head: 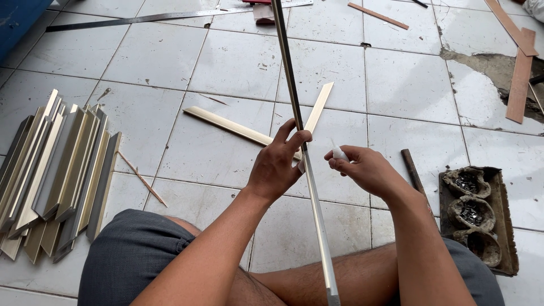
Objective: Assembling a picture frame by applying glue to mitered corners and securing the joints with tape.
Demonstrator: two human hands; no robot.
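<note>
Centrally, the left hand (276,167) gripped a long metal strip (309,170) that ran from the lap up across the tiled floor (238,62), while the right hand (362,167), just right of the strip, pinched a small white piece (339,152). Farther right of the strip, a worn tray (506,226) held three cups with small dark metal bits; well left lay a stack of mitred metal pieces (54,170).

left hand (277,164) fingers curled, right hand (362,167) pinching

We see the stacked metal profiles (56,170) lying at far left, the tray of small parts (479,218) at right — two crossed strips (249,131) between, farther out.
</note>
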